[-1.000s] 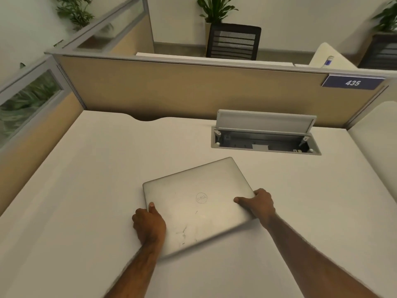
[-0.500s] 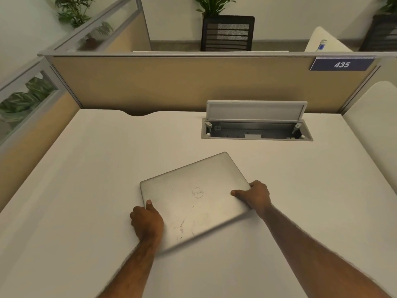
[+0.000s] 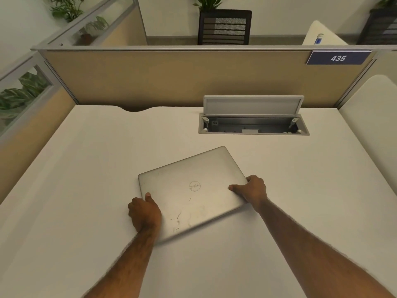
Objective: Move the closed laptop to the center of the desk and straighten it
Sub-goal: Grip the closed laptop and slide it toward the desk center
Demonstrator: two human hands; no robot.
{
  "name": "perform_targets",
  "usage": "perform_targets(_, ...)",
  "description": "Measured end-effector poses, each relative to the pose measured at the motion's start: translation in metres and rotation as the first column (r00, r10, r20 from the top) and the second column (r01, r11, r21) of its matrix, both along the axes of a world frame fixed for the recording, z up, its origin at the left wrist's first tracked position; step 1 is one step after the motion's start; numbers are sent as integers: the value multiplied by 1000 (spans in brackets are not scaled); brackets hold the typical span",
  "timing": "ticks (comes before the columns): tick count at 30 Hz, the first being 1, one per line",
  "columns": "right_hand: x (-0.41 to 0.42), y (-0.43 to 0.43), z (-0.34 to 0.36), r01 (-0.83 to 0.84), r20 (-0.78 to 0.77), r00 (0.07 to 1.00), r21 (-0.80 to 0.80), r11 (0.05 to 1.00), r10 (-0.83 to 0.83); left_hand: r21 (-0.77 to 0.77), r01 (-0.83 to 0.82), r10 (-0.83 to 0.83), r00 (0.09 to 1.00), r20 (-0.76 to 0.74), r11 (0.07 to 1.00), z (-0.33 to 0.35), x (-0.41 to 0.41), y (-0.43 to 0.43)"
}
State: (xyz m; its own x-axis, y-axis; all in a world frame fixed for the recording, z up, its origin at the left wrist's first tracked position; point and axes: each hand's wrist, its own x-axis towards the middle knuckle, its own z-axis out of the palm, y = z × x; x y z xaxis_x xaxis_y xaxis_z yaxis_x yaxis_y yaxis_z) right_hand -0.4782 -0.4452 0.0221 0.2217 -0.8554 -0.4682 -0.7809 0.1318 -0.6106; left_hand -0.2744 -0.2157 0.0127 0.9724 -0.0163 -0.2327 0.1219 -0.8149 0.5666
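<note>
A closed silver laptop [image 3: 191,190] lies on the white desk [image 3: 86,179], near the middle, turned at an angle so its far right corner points toward the cable box. Its near edge looks slightly lifted off the desk. My left hand [image 3: 145,214] grips the laptop's left near edge, thumb on the lid. My right hand [image 3: 252,191] grips its right edge, thumb on top and fingers curled under the side.
An open cable box [image 3: 253,125] with a raised grey lid is set into the desk behind the laptop. Tan partition walls [image 3: 171,78] enclose the desk at the back and left. A blue sign [image 3: 338,58] reads 435.
Both hands keep their hold on the laptop. It has stayed at about the same angle, shifting slightly with the view; its near edge appears a bit raised.
</note>
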Motion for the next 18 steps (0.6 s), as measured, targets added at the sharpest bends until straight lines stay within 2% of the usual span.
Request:
perform_targets(9,3,1,-1,-1,-50,999,-6,1000,0,3,48,-48,999,-5,999,0,-2,5)
perform_targets(15,7,5,-5,-27,-170,985,-47,999,19,17,64,-64,998,20,998,-3,1,5)
perform_targets(18,7,9,-8,-29,-184,983,-62,998,18,11,74,-74,997,23,997,-4,3,7)
